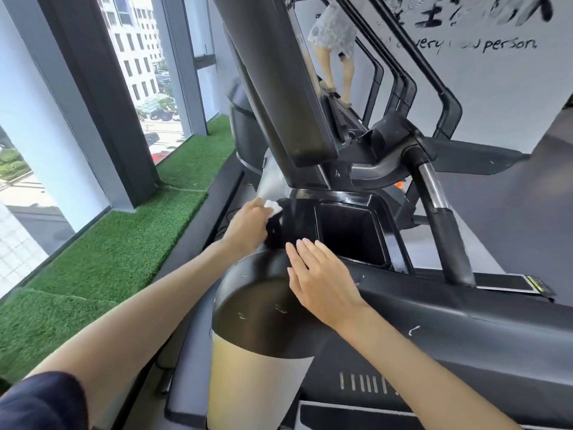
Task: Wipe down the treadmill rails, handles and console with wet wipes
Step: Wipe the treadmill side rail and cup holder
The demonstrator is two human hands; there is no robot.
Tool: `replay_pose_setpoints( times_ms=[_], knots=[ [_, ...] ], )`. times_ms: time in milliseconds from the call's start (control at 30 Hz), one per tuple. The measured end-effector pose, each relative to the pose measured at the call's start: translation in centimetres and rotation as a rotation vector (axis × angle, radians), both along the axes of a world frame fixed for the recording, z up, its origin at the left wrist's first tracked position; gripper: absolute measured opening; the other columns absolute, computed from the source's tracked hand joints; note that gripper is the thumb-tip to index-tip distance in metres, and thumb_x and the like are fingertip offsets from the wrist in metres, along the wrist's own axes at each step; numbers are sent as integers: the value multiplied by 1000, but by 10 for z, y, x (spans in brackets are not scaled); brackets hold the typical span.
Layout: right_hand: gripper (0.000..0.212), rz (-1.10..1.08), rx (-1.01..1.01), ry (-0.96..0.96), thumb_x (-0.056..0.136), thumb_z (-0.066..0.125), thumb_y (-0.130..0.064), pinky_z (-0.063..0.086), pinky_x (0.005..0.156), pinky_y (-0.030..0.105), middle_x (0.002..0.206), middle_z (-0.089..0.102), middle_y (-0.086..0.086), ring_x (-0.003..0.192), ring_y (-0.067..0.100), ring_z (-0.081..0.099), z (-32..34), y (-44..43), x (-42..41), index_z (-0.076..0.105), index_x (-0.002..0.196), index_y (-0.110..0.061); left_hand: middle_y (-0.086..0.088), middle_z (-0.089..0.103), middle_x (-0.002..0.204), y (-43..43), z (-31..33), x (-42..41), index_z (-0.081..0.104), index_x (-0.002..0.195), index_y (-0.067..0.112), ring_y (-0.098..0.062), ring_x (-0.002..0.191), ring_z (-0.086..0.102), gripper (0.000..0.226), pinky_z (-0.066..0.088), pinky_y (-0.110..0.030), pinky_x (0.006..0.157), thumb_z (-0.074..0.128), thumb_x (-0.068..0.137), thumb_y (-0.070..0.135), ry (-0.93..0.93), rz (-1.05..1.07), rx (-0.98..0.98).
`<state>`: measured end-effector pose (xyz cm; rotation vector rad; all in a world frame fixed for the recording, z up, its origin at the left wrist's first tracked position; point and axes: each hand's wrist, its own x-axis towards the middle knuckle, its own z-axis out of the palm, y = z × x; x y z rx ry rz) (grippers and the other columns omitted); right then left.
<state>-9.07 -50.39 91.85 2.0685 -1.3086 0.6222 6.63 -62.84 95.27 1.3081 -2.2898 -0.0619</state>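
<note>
The white wet wipe [273,207] sits bunched at the left edge of the treadmill console [376,209], against the glossy black surface just left of the deep storage recess [350,234]. The left hand [246,226] holds it there, its fingers curled round the wipe and pinching it; most of them are hidden behind the hand. The right hand [321,276] lies flat on the rounded black end of the side handle [254,308], just in front of the console, with its fingers [305,254] straight and pressed together. The tilted black screen panel [279,88] rises above the console. To the right stands an upright handle [435,189] with a chrome section and a black grip. A strip of artificial grass [124,243] runs along the windows [145,63] on the left. Farther back, another person's legs [336,63] show on a neighbouring machine.
</note>
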Motion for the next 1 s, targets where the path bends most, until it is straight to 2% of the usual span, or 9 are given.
replay_pose_setpoints(
  times_ms=[133,300,367,467,533,633,800,867,1000],
  knots=[
    [45,49,95,-36,94,35,-23,47,101,35,121,65,16,116,25,60,-4,-2,9,64,121,-1,-6,45,86,12,-5,-17,66,102,1,-24,81,44,28,45,-39,71,51,83,-14,37,-224,-69],
    [46,79,99,-38,94,40,-27,44,105,36,128,60,17,122,25,56,-9,1,6,61,124,0,-15,46,90,-20,-5,-7,60,84,-3,-36,87,50,25,41,-37,72,44,71,-18,82,161,35],
    [44,127,102,-22,95,41,-26,43,105,35,131,58,17,124,25,54,-12,1,5,60,126,0,-9,43,91,-14,-7,-20,60,87,-1,-32,89,48,29,39,-34,68,44,71,-19,42,50,-26],
    [43,146,104,-24,95,41,-25,42,107,35,131,58,16,125,24,54,-13,-1,3,59,126,-1,-11,49,101,-6,-12,-33,62,108,2,-30,94,48,43,46,-37,72,47,74,-20,3,-128,-111],
    [43,140,107,-27,95,42,-24,42,106,36,130,59,16,124,24,54,-13,-1,3,60,126,-1,-13,48,108,-16,-7,-30,59,111,4,-35,102,46,41,47,-42,79,45,77,-16,33,21,-80],
    [42,142,98,-29,94,43,-24,43,105,36,130,59,16,123,24,55,-14,0,4,61,124,-1,-18,46,113,-29,0,-25,59,106,0,-39,106,44,32,41,-40,83,41,82,-10,87,281,120],
    [42,146,77,-29,94,42,-23,43,105,35,128,60,16,123,24,56,-15,-1,4,62,123,0,-8,47,96,-14,-8,-38,59,114,7,-29,92,46,47,44,-38,76,38,77,-13,111,-12,-63],
    [43,147,64,-28,96,38,-23,43,105,35,128,61,16,122,24,56,-16,-2,5,62,122,0,-13,49,94,-21,-11,-30,59,111,6,-31,90,48,45,43,-37,75,37,76,-14,183,96,-22],
    [44,154,45,-50,96,35,-22,45,104,35,125,62,16,119,25,58,-17,-2,6,64,120,0,-19,49,93,-35,-16,-9,59,86,-3,-39,90,51,24,38,-39,75,38,79,-12,248,331,150]
  ],
)
